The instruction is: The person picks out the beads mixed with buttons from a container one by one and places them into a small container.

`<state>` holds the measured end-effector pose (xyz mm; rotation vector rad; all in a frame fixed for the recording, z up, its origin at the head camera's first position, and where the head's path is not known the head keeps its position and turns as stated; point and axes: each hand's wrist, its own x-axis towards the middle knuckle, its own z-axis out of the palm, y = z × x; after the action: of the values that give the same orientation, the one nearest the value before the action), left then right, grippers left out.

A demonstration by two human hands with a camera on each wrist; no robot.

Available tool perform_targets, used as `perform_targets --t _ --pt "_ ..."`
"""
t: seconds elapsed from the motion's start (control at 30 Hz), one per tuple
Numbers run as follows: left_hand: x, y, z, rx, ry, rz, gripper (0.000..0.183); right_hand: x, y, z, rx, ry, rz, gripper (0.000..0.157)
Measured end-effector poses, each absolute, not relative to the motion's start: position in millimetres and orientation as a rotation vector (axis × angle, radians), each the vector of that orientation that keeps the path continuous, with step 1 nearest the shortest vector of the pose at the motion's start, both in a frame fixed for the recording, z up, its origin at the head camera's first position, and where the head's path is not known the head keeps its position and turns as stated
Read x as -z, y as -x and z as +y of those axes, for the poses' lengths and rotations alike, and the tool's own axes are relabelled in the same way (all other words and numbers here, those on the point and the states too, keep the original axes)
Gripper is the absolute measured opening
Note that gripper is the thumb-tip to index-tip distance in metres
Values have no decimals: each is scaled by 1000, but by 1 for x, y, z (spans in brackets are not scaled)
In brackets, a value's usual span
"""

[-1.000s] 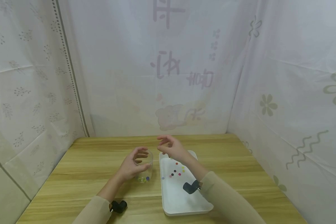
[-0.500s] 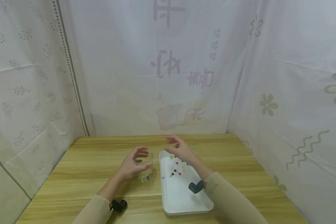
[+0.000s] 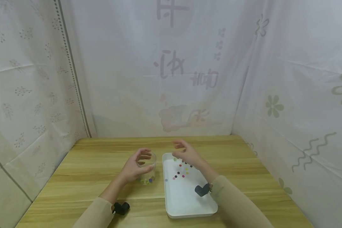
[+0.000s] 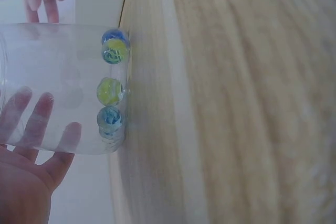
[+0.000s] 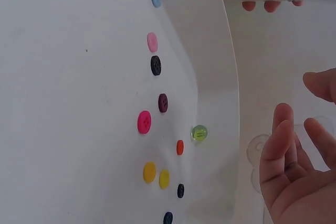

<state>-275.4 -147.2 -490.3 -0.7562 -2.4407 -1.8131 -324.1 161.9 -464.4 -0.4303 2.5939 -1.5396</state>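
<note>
In the head view my left hand (image 3: 132, 167) curls round a clear jar (image 3: 147, 174) standing upright on the table, thumb at the near side of its mouth. Blue, yellow-green and teal glass marbles (image 4: 109, 92) lie on the jar's bottom in the left wrist view. My right hand (image 3: 187, 154) hovers over the far end of a white tray (image 3: 188, 202), fingers loosely bent with nothing between them. Below it in the tray is a green marble (image 5: 199, 133). Scattered buttons lie there too, among them a bright pink button (image 5: 144, 122) and an orange-yellow button (image 5: 149, 172).
The tray has a low raised rim and stands right of the jar on a wooden table (image 3: 102, 177). Patterned white curtains (image 3: 125, 79) close off the back and both sides. A black camera sits on each wrist.
My right hand has moved right, away from the jar side and over the tray's far end, uncovering the green marble. My left hand and the jar have stayed put.
</note>
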Motion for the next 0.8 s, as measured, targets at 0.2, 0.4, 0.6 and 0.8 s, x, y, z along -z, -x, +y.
perform_targets --t 0.2,0.4,0.6,0.8 --pt "491 276 -148 1826 761 -2439 69 468 324 165 1495 409 2612 61" --pt "492 276 -148 1815 763 -2445 72 470 323 168 1451 409 2601 58" --pt "492 276 -148 1815 763 -2443 75 472 323 168 1336 364 2643 48" --pt "492 276 -148 1822 760 -2438 72 473 322 164 1183 300 2717 31"
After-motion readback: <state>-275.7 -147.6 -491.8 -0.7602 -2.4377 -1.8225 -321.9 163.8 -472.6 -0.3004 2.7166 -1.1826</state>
